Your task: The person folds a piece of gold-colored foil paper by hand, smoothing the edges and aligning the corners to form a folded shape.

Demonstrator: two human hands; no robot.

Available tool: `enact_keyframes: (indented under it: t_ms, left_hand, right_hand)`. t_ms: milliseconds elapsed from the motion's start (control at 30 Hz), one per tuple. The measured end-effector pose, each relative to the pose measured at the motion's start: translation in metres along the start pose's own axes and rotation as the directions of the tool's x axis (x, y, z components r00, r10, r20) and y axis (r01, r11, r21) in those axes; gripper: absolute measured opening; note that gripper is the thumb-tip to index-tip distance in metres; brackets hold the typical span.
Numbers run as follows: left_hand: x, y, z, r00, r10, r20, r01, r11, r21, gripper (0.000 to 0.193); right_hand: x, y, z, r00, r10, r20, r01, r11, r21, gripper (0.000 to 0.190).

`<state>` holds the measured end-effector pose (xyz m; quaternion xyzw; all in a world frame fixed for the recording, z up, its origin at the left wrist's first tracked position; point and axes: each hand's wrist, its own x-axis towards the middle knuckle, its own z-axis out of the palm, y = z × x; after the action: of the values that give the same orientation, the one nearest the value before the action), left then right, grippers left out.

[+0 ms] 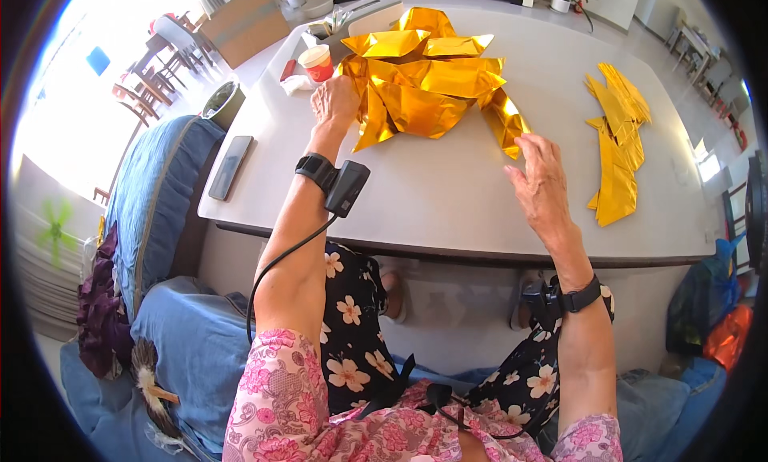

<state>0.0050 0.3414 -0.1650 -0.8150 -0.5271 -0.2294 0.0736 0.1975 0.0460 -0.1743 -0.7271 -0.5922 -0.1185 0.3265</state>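
Note:
A heap of folded gold foil paper pieces (429,81), shiny and boat-like, stands on the pale table (420,192) in front of me. At the heap's left end is my left hand (336,101), its fingers curled against the foil; the fingertips are hidden, so a grip cannot be made out. My right hand (540,171) is over the table with thumb and fingers apart, holding nothing. Its fingertips are by the lower end of a slanting gold foil piece (503,120) on the heap's right side. Farther right lies a stack of flat folded gold foil paper (618,144).
Beyond my left hand stand a red-and-white paper cup (316,62), a crumpled white tissue (296,84) and a grey box (372,15). A smartphone (231,167) lies near the left edge. A bin (223,102) and a blue-covered sofa (162,180) flank the table's left side.

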Motion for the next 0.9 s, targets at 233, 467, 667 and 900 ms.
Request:
enact_keyframes:
  t_ms: [233, 467, 667, 900]
  left_hand:
    - [-0.008, 0.040, -0.007, 0.991, 0.116, 0.072, -0.111, 0.991, -0.072, 0.017]
    - [-0.030, 0.087, 0.006, 0.951, 0.309, 0.000, -0.305, 0.938, -0.164, 0.015]
    - [-0.052, 0.119, 0.009, 0.870, 0.485, -0.094, -0.492, 0.835, -0.245, 0.013]
    - [-0.061, 0.126, 0.001, 0.872, 0.472, -0.131, -0.488, 0.812, -0.320, 0.012]
  right_hand:
    - [-0.006, -0.001, -0.012, 0.999, 0.031, 0.033, -0.031, 1.000, 0.002, 0.041]
    - [-0.015, 0.012, -0.018, 0.998, 0.036, 0.042, -0.034, 0.999, -0.043, 0.040]
    - [-0.018, 0.017, -0.021, 0.997, 0.062, 0.050, -0.060, 0.997, -0.045, 0.039]
    - [-0.018, 0.020, -0.029, 0.997, 0.059, 0.043, -0.055, 0.995, -0.087, 0.038]
